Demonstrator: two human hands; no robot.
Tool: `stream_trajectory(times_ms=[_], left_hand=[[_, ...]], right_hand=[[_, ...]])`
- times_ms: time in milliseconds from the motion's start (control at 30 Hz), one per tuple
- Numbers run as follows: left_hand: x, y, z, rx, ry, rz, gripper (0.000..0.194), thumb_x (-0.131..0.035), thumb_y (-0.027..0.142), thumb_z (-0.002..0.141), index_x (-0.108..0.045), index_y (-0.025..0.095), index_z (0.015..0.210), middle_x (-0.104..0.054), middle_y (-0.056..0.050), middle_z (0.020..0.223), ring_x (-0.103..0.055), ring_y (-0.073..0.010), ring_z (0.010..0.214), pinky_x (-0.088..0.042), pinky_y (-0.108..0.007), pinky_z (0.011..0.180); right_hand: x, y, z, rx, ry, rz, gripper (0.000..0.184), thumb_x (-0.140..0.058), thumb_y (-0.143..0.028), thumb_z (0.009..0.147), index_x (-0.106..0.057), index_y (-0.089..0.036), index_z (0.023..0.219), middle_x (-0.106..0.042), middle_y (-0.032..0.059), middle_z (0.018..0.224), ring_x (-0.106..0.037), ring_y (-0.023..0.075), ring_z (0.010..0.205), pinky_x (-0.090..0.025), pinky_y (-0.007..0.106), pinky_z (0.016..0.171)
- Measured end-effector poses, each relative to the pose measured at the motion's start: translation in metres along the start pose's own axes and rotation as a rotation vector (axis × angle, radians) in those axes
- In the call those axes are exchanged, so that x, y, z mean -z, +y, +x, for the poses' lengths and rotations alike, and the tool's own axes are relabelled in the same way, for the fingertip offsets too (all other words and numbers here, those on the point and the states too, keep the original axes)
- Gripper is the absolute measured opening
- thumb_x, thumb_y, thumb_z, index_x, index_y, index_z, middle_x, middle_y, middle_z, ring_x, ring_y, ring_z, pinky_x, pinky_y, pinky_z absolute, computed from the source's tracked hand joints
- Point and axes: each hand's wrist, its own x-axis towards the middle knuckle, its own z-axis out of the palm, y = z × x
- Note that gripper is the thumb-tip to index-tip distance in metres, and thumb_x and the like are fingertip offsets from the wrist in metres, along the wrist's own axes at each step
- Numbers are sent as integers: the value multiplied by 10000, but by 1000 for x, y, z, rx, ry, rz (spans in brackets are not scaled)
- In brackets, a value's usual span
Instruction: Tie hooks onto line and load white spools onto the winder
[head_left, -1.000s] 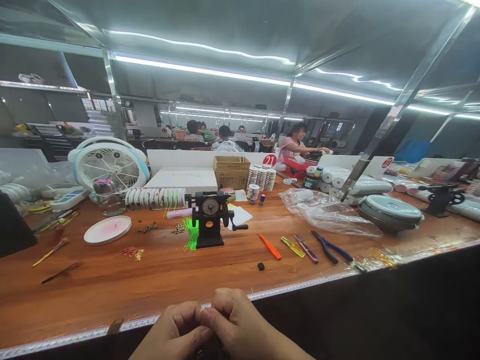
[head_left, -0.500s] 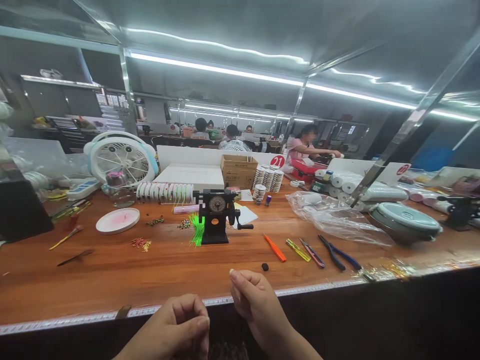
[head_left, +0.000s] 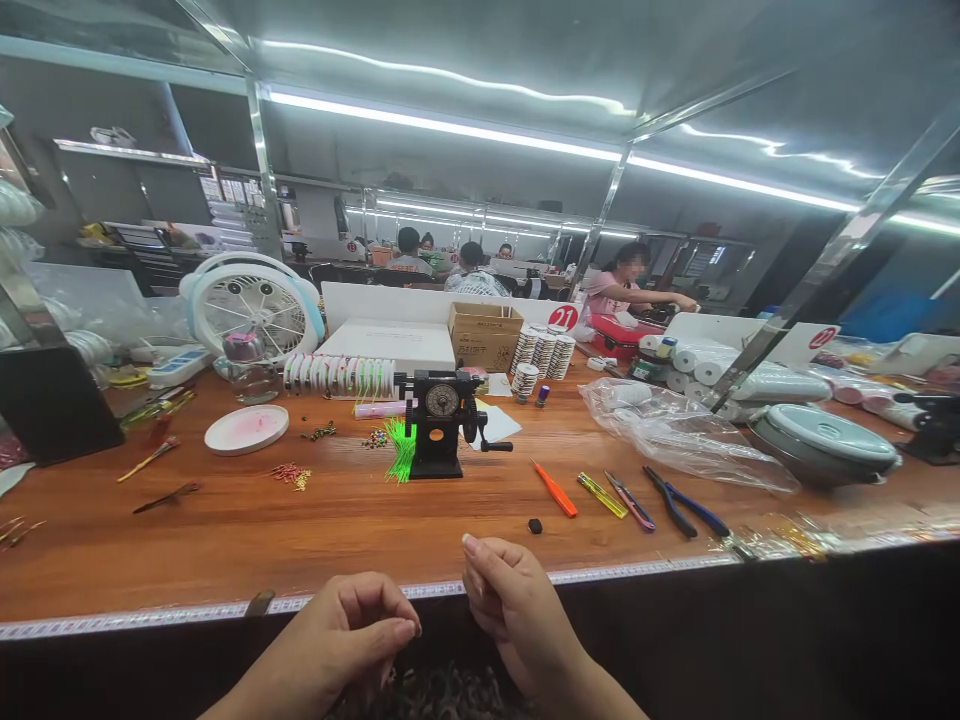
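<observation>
Parted since earlier, left hand (head_left: 349,625) and right hand (head_left: 510,605) curl, grip on anything unclear.

At the bottom centre of the frame we see our left hand (head_left: 352,625) and right hand (head_left: 510,610), bare, with short rounded fingernails (head_left: 406,629), and bare forearms (head_left: 585,690) reaching the lower edge.
</observation>
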Motion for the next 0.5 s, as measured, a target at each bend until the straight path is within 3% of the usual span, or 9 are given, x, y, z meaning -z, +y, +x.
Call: stream_trajectory(times_ms=[133, 233, 333, 500], left_hand=[[0, 3, -3, 16, 9, -94, 274, -704, 394, 705, -613, 150, 787, -602, -3, 520, -488, -73, 393, -289, -140, 337], [5, 5, -9, -51, 2, -265, 236, -668, 380, 744, -593, 181, 845, -654, -41, 615, -574, -124, 431, -278, -131, 283], [15, 5, -17, -141, -30, -437, 162, -649, 330, 769, -582, 184, 746, -621, -25, 599, -561, -108, 433, -268, -117, 288], [21, -4, -24, -207, -68, -729, 219, -740, 321, 677, -654, 152, 786, -516, 16, 594, -421, -26, 422, -299, -101, 333]], right_hand=[[0, -3, -2, -7, -8, 51, 417, -627, -416, 784, -394, -171, 539, -216, -107, 429, -102, 24, 384, -55, 193, 364], [1, -5, -4, -8, -17, 126, 424, -635, -401, 779, -377, -171, 533, -230, -97, 453, -107, 26, 396, -67, 186, 360], [4, -6, -8, -5, -16, 155, 434, -657, -408, 760, -379, -169, 529, -235, -95, 458, -111, 24, 394, -78, 181, 356], [2, 6, -8, -53, -55, 76, 472, -656, -501, 732, -386, -174, 525, -242, -98, 433, -103, 15, 366, -65, 183, 345]])
